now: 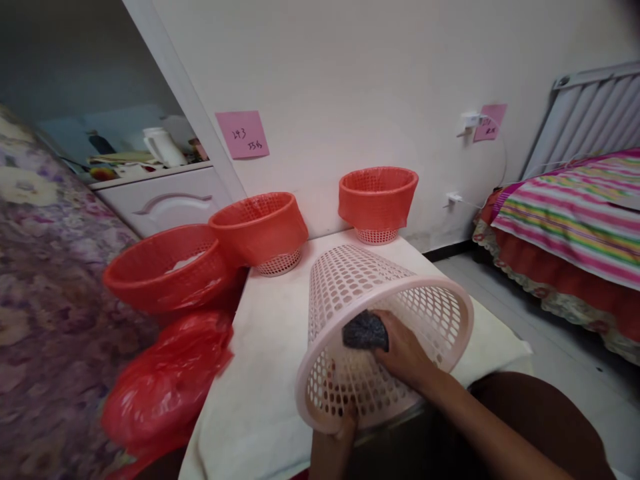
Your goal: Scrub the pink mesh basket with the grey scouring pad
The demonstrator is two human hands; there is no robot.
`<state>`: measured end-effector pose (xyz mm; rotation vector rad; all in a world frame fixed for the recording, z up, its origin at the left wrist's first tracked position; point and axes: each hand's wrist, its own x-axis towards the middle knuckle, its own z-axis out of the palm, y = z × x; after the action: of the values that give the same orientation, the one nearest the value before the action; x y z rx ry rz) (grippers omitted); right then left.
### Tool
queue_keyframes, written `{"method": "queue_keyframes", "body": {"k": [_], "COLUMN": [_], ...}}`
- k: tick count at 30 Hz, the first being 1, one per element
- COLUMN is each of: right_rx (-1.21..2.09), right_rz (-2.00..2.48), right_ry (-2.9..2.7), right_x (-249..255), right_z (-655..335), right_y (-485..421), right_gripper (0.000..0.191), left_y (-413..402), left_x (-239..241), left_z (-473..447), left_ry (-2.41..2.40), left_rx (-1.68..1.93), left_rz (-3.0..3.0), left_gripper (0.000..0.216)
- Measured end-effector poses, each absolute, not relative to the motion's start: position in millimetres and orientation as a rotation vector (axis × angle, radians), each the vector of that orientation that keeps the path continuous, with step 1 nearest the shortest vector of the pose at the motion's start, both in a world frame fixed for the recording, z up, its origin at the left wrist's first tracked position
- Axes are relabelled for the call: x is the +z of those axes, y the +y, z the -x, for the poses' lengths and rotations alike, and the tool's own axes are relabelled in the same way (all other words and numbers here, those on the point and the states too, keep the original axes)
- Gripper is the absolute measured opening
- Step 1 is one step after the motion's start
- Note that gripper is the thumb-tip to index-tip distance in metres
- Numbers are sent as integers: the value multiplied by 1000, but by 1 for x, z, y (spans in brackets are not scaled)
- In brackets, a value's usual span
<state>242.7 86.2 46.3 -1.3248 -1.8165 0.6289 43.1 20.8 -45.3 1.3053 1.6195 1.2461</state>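
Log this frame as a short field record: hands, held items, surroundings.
Left hand: grips the lower rim of the pink basket
Right hand: inside the basket, holding a dark cloth
Basket pose: tipped on its side, mouth toward the camera
Behind: three red-lined baskets
Surface: white table
Left: loose red bag

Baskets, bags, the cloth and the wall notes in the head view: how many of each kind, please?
Red-lined baskets: 3
Bare pink basket: 1
Loose red bag: 1
Dark cloth: 1
Pink wall notes: 2
Total: 8
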Motion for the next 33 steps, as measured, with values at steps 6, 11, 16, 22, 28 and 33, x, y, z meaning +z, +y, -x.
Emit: {"method": "queue_keyframes", "body": {"k": [6, 11, 16, 22, 28, 33], "right_rx": [349, 574, 956, 958, 286, 489], "right_rz": [1577, 1548, 1374, 1202, 1444, 1576], "right_ry": [-1916, -1951, -1876, -1760, -1857, -1943], "right_x": [36, 35, 42, 47, 38, 37], "right_z": [-254, -230, -221, -228, -242, -227], "right_y": [88, 75, 62, 63, 77, 72], "right_gripper": [70, 63, 51, 55, 62, 67], "left_y": [22, 28, 29, 19, 19, 23], "left_x": [-47, -64, -61, -9, 22, 10], "left_z": [-47, -43, -41, -38, -28, -37], "left_ry": [1612, 1589, 1627, 1463, 1507, 1484], "left_rx": [1269, 1257, 1221, 1374, 1277, 1390], "left_rz": [-1383, -1323, -1196, -1121, -1050, -1124], "left_gripper": [88, 87, 75, 87, 88, 86]}}
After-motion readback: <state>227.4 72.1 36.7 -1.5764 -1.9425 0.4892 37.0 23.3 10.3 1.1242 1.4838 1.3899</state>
